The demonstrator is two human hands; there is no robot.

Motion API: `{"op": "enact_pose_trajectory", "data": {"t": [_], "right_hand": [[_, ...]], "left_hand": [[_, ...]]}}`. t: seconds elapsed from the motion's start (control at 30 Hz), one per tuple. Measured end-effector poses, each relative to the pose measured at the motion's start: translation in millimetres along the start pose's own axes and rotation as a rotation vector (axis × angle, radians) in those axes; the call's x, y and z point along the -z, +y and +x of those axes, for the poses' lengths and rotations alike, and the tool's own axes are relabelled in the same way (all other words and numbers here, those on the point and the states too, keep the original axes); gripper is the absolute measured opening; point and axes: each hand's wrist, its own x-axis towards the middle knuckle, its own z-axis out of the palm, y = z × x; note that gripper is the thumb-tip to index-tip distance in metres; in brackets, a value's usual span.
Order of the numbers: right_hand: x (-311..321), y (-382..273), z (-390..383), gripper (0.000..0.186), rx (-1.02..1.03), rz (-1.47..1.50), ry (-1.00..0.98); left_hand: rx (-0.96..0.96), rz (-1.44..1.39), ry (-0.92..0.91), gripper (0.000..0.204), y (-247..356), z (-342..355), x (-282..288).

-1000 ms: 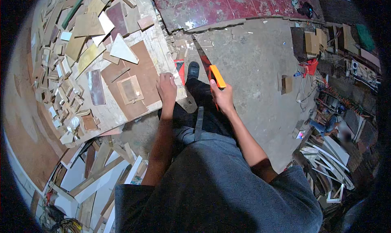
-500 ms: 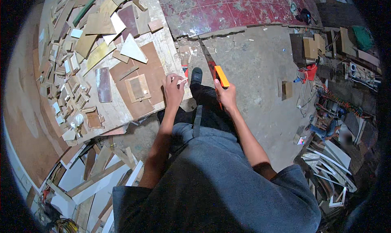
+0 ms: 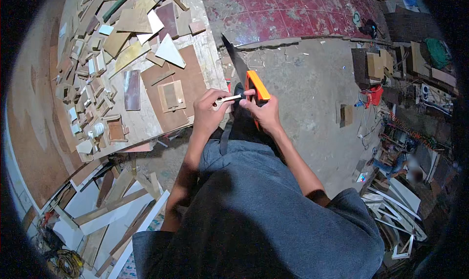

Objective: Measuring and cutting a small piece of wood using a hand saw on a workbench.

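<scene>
Has drawn the left hand away from the right edge of the table, now pinching a slim pale strip just beyond that edge. Has also swung the orange-handled saw closer to the table, gripped in the right hand, with thumb and forefinger at the strip's end; cannot tell whether touching. Means two-handed handling, off the table. On its near left corner, a shallow box, contents unclear; well right of it, a carton, inside too dim.
</scene>
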Motion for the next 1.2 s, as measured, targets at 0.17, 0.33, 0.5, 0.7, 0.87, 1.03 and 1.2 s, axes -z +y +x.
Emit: {"op": "enact_pose_trajectory", "data": {"t": [0.17,0.33,0.5,0.7,0.87,1.03,1.2], "right_hand": [[5.1,-18.1,-14.6,0.027,0.068,0.05,-0.075],[21.1,-15.0,-12.8,0.022,0.034,-0.025,-0.06],[40.1,-16.4,-14.3,0.016,0.092,0.002,-0.072],[52.0,-9.1,-12.0,0.017,0.249,-0.079,-0.097],[60.5,-10.3,-11.7,0.018,0.273,-0.244,-0.141],[62.6,-12.0,-14.9,0.019,0.297,-0.262,-0.159],[61.9,-3.8,-15.7,0.019,0.303,-0.283,-0.123]], "left_hand": [[0.103,-0.061,0.0,0.023,17.5,-3.5,-7.0],[0.241,-0.224,-0.093,0.024,25.6,-6.1,-12.7],[0.292,-0.308,-0.203,0.019,38.9,-1.6,-14.3],[0.236,-0.278,-0.372,0.014,34.3,9.6,-11.6],[0.34,-0.255,-0.471,0.013,34.3,15.8,-10.2],[0.613,-0.334,-0.516,0.012,34.1,14.0,-16.4],[0.643,-0.33,-0.218,0.011,31.1,7.9,-25.4]]}}
